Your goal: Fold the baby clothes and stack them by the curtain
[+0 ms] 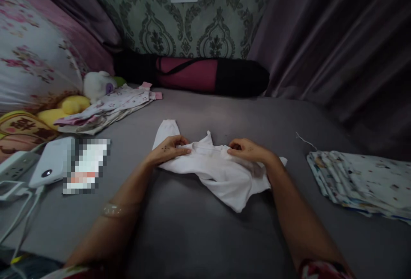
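A small white long-sleeved garment (221, 172), looking like a baby's shirt, lies crumpled on the grey bed sheet (199, 240). My left hand (171, 148) pinches its upper edge on the left, thumb on top of the cloth. On the other side of the neckline, my right hand (247, 149) grips the cloth between curled fingers and thumb. One sleeve sticks out beyond my left hand, away from me. The lower part of the garment hangs toward me in loose folds.
Folded patterned cloths (362, 180) are stacked at the right. Printed baby clothes (118, 103) lie at the left near plush toys (98, 85). A white power bank (54, 161), cables and a power strip (17, 165) sit nearer. A long black-and-red bag (189, 74) lies along the wall.
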Available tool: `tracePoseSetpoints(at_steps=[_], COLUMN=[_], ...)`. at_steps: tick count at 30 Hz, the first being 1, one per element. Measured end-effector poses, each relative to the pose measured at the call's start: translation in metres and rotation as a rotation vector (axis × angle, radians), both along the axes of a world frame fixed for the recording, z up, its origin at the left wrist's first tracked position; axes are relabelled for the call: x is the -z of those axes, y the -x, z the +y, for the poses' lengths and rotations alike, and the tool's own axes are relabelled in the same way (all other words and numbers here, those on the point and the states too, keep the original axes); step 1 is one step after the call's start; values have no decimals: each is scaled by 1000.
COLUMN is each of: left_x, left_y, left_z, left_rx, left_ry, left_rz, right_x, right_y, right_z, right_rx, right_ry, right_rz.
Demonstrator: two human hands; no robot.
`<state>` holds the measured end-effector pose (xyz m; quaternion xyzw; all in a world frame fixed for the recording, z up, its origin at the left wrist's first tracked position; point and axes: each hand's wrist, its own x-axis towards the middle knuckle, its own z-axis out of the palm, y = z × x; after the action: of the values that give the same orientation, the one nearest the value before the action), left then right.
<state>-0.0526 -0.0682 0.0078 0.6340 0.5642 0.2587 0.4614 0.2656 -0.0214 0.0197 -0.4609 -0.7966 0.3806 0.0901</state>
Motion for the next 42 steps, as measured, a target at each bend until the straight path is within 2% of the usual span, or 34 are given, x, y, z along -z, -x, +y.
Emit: tracePoseSetpoints(at_steps=[5,14,17,20,23,26,30,33,36,39,41,42], left_x=[1,2,0,-10,-33,-68,-119,-155,-191,-221,-232,-234], left_y=[0,0,0,3,8,9,2,-6,-13,-14,-10,-7], left_z=[-1,-1,1,5,6,2,-5,-10,-20,-26,-23,-18], left_rx=[3,-56,-16,36,53,61,19,-56,-194,-346,-363,-312], left_ry=[50,14,-2,-54,-151,-253,-455,-692,-1035,-1347,-1376,-1329], left_rz=[-73,-58,-41,17,71,93,126,202,339,451,531,586], right_x=[-2,-6,-10,-18,-35,-61,-103,-141,-181,-208,-214,-214], right_y=[-2,-10,-12,-14,-18,-23,-30,-33,-33,-28,-24,-21], right_z=[0,-2,-4,-8,-12,-16,-19,-23,-27,-30,-28,-27], right_rx=[-59,-93,-73,-27,5,-6,-2,33,107,232,264,237], right_ry=[60,109,95,95,67,43,-28,-135,-381,-816,-1017,-1046], right_rz=[19,16,46,81,108,144,152,176,229,315,308,260])
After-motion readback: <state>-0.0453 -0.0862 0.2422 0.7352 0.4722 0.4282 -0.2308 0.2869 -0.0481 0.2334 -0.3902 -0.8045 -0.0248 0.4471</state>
